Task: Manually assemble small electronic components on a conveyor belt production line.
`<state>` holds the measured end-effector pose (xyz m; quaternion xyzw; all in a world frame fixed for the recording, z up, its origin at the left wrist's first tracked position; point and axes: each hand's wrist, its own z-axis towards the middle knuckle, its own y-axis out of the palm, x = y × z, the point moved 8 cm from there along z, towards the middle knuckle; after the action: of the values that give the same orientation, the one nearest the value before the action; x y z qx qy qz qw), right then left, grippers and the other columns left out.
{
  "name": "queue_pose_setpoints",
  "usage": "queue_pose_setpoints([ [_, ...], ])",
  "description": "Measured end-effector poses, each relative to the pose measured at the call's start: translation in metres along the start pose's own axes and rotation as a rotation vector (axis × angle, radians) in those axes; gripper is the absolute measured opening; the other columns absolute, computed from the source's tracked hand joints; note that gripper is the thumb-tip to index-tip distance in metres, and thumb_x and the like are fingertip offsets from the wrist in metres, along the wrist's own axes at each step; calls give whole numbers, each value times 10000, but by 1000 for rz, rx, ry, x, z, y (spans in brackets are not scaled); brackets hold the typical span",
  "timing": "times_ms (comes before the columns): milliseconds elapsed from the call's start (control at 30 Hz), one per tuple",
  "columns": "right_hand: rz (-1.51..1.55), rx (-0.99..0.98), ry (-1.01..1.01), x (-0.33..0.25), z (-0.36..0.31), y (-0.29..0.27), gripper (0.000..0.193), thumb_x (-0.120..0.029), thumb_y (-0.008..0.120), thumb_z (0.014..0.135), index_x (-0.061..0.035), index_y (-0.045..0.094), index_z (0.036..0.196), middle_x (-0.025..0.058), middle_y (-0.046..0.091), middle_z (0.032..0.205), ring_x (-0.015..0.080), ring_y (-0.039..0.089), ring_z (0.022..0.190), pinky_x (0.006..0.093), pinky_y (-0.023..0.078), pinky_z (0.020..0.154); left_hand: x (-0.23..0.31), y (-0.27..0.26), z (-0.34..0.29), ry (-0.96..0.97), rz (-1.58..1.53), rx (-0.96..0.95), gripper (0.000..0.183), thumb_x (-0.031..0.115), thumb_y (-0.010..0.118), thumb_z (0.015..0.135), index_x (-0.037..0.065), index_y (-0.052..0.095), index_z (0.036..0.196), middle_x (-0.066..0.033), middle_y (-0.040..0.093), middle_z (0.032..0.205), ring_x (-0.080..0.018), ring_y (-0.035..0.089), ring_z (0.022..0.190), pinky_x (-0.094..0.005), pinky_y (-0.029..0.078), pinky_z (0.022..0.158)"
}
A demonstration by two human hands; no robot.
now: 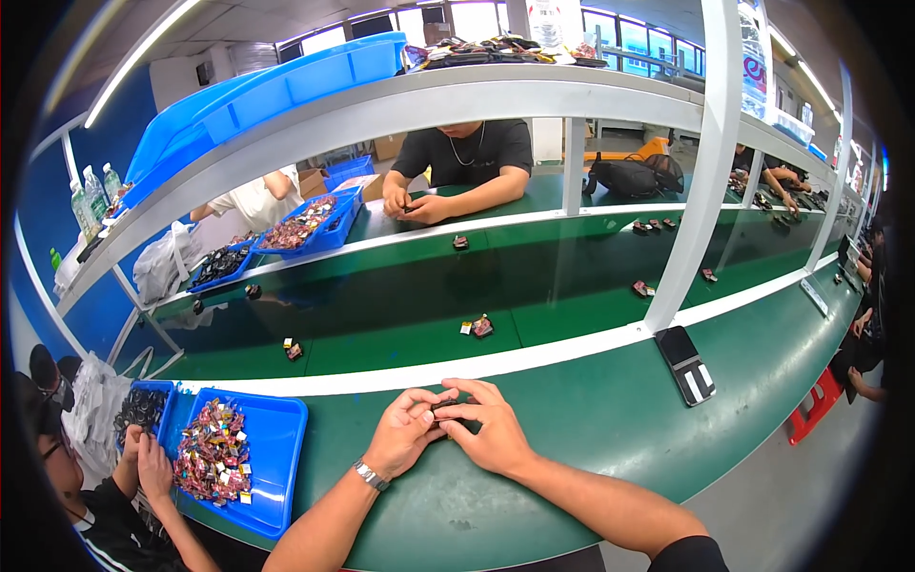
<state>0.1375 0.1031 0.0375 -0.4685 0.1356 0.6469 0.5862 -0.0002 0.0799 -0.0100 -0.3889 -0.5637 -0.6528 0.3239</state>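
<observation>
Over the green worktop (591,429), my left hand (404,435) and my right hand (494,437) meet at the fingertips. Between them they pinch a small black part (444,413), mostly covered by my fingers, so its exact kind does not show. My left wrist wears a metal-banded watch (371,475). To the left of my left arm lies a blue tray (276,467) with a heap of small red, white and yellow wired pieces (212,458).
Beyond a white rail runs a green conveyor belt (400,324) carrying scattered small assemblies (482,327). A black case-like object (684,366) lies at right. White posts (701,172) hold an overhead shelf. Co-workers sit at left, opposite and far right; a red stool (812,408) stands at right.
</observation>
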Motion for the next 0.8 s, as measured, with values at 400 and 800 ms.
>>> queue_pose_setpoints([
  [400,-97,39,-86,-9,5,-5,172,-59,702,848,-52,722,1019,113,590,1289,310,541,1186,402,493,949,3,3,-1,37,12,74,218,94,563,1010,70,494,1215,-150,568,1372,-221,598,1184,-432,512,1009],
  [800,-125,165,-122,-18,10,-10,140,24,732,788,-32,672,901,88,625,966,209,652,805,304,544,647,2,7,-1,-24,10,71,222,80,548,1013,46,491,1225,-107,640,1207,-197,626,1126,-383,538,963],
])
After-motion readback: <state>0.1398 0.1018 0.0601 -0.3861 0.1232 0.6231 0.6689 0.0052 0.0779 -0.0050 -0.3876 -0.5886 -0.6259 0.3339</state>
